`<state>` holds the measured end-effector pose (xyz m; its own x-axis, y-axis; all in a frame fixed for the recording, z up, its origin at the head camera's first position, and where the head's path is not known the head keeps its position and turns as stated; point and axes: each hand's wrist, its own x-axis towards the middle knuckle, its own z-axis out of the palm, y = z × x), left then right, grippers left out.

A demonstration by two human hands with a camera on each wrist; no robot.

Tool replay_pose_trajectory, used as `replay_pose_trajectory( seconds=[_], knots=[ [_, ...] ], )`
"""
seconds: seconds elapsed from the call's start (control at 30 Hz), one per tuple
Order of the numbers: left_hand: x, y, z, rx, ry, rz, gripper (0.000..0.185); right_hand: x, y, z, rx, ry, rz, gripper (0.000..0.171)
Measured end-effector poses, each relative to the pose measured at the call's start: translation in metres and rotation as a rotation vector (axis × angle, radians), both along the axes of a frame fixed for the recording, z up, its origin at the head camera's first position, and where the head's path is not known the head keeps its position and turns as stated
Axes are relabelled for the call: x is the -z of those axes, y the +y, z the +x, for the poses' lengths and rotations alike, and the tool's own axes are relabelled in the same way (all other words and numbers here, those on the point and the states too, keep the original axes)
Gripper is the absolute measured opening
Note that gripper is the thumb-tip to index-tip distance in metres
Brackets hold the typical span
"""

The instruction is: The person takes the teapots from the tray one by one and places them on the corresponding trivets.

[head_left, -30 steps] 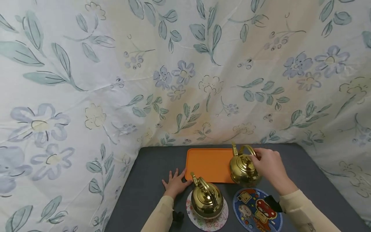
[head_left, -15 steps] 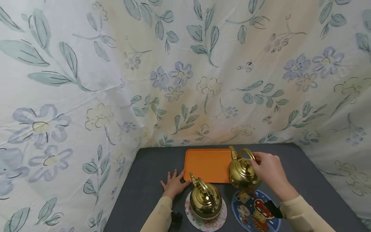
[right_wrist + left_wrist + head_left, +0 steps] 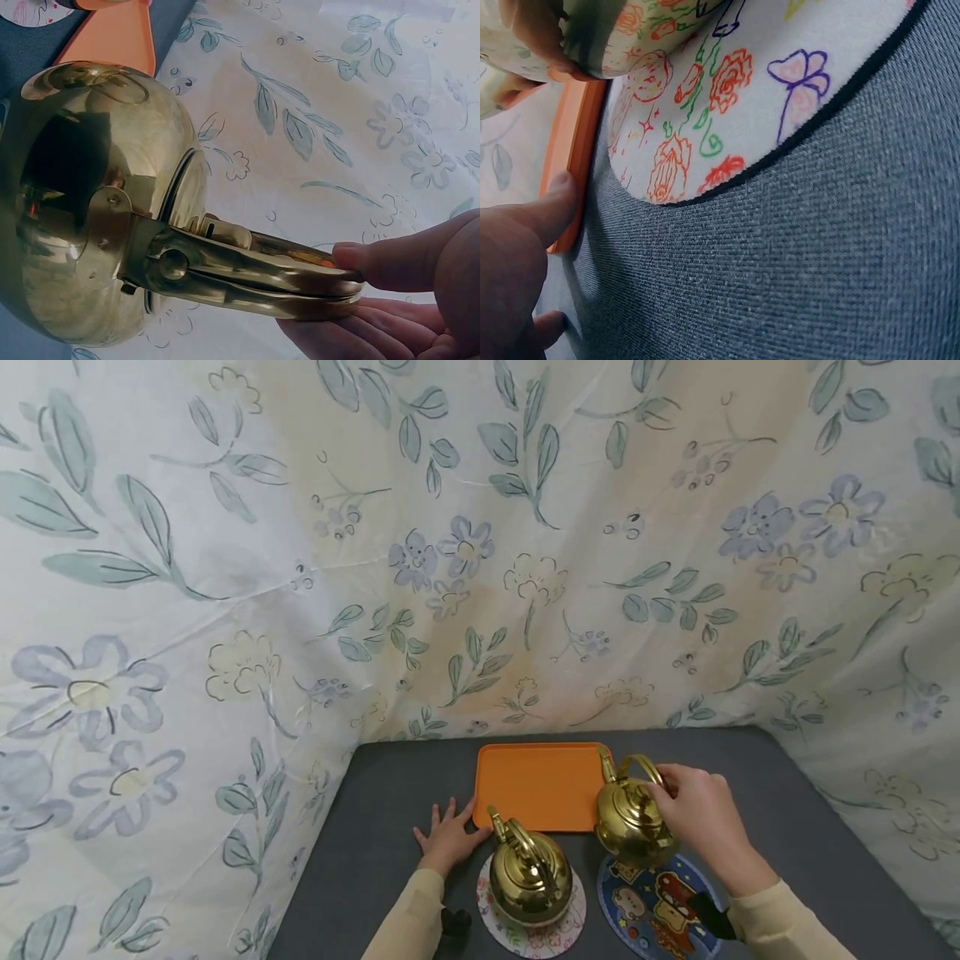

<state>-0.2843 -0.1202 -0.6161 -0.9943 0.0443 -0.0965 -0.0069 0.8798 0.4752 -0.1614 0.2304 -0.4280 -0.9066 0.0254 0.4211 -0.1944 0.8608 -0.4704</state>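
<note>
My right hand (image 3: 693, 806) grips the handle (image 3: 277, 277) of a brass kettle (image 3: 632, 818) and holds it over the far edge of a blue cartoon mat (image 3: 660, 906). The right wrist view shows the thumb and fingers pinching that handle. A second brass kettle (image 3: 528, 872) stands on a round white floral mat (image 3: 573, 914). My left hand (image 3: 448, 837) lies flat on the grey table, fingers spread, its fingertips (image 3: 559, 199) against the orange tray (image 3: 536, 785) at its near left corner.
The grey table (image 3: 375, 860) is walled at the back and on both sides by a floral cloth (image 3: 450, 568). The orange tray lies at the back centre with nothing on it. The white floral mat (image 3: 727, 97) fills the top of the left wrist view.
My right hand has carried the kettle off the tray's right edge, nearer to me and lower, over the blue mat. The left hand has stayed where it was.
</note>
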Motion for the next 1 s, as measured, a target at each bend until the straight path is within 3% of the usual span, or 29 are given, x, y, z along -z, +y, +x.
replay_pose_trajectory(
  seconds=[0.5,1.0],
  knots=[
    [-0.005,0.000,0.004,0.002,0.004,0.000,0.077,0.012,0.010,0.014,0.029,-0.079,-0.020,0.037],
    [-0.005,0.012,0.001,-0.018,0.015,0.015,0.077,0.030,0.029,0.013,0.042,-0.090,-0.037,0.036]
  ],
)
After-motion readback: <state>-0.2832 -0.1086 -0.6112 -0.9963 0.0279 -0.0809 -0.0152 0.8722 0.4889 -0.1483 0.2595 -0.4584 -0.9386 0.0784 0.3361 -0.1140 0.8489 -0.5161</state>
